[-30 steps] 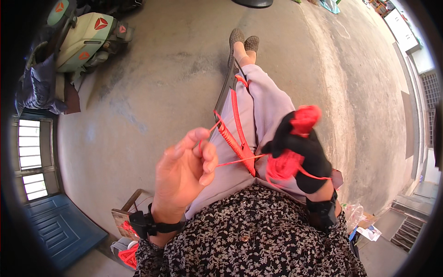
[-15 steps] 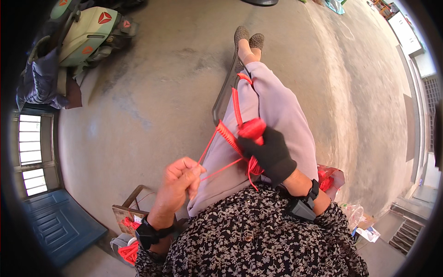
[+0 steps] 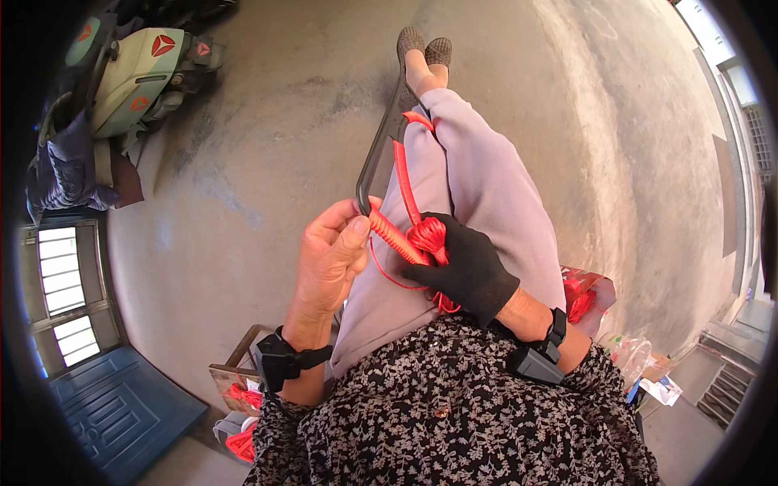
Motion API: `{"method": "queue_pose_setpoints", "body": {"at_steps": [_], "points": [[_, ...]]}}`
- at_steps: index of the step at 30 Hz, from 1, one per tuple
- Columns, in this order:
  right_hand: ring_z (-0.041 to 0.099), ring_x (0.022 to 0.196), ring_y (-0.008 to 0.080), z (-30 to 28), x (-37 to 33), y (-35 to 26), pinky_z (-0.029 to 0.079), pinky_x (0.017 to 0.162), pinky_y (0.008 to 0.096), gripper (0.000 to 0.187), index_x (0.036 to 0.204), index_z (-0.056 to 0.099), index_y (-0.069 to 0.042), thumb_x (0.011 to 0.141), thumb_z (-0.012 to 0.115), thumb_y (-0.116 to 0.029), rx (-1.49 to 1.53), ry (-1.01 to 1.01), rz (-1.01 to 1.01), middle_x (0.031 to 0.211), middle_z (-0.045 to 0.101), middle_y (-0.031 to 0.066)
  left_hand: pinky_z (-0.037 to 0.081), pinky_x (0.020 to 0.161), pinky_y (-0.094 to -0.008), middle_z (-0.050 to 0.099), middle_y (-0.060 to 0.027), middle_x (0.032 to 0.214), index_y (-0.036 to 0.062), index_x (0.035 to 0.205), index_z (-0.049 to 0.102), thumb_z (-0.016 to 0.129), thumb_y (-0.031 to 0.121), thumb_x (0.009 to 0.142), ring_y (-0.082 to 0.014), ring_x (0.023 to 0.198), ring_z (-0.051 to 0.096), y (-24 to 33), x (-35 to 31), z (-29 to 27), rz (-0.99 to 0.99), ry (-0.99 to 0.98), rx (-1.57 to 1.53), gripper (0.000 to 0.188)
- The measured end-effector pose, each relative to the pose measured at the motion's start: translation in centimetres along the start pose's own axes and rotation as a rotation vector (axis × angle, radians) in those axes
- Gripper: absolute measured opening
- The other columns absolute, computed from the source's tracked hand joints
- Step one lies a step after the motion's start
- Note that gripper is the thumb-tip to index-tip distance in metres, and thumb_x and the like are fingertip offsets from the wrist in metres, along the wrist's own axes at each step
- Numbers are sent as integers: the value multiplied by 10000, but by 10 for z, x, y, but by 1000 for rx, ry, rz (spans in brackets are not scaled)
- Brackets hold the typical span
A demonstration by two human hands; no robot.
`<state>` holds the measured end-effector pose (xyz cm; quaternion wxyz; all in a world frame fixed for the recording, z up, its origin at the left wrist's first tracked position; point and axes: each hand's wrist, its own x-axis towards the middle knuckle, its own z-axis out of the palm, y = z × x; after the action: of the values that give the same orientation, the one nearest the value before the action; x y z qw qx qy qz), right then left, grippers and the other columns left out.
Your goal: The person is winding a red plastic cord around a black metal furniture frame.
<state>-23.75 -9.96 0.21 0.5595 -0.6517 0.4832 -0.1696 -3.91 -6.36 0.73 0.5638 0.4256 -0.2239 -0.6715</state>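
Observation:
A black bent metal frame (image 3: 374, 147) lies across my lap and reaches toward my feet. Tight turns of red cord (image 3: 395, 240) wrap its near bar. My bare left hand (image 3: 331, 253) pinches the frame's corner, right where the wrapping starts. In its black glove, my right hand (image 3: 472, 269) is closed around a bundle of red cord (image 3: 429, 235), close to the other end of the wrapped bar. A thin loose strand sags below the bar between my hands. A flat red band (image 3: 404, 180) stretches from the bundle toward the frame's far part.
On my right stand a bag of red material (image 3: 582, 304) and clear plastic (image 3: 630, 353). By my left elbow sits a wooden stool-like piece (image 3: 235, 373) with red cord. A scooter (image 3: 138, 81) is at the far left, a blue panelled door (image 3: 126, 405) at the near left.
My left hand has moved up from the pulled strand to the frame's corner. The taut strand has gone slack. My right hand has shifted slightly downward, still with the bundle.

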Motion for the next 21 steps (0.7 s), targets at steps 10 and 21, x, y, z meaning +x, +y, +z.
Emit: {"method": "queue_pose_setpoints", "body": {"at_steps": [10,21], "points": [[649,858,261,4,1,2,500,758,353,495,1086,586,-102,718,771,-376,-56,0,-9,934,662,105,213,449,-168,432,107,647,6,1077,637,624,112,901,17,509,317,0,-4,-5,97,34,311,205],[654,864,250,4,-1,-6,503,763,349,476,1080,592,-82,722,774,-339,-23,-67,10,933,667,110,242,471,-172,439,111,632,7,1049,662,629,127,897,15,533,329,9,-17,-5,113,63,375,197]]}}
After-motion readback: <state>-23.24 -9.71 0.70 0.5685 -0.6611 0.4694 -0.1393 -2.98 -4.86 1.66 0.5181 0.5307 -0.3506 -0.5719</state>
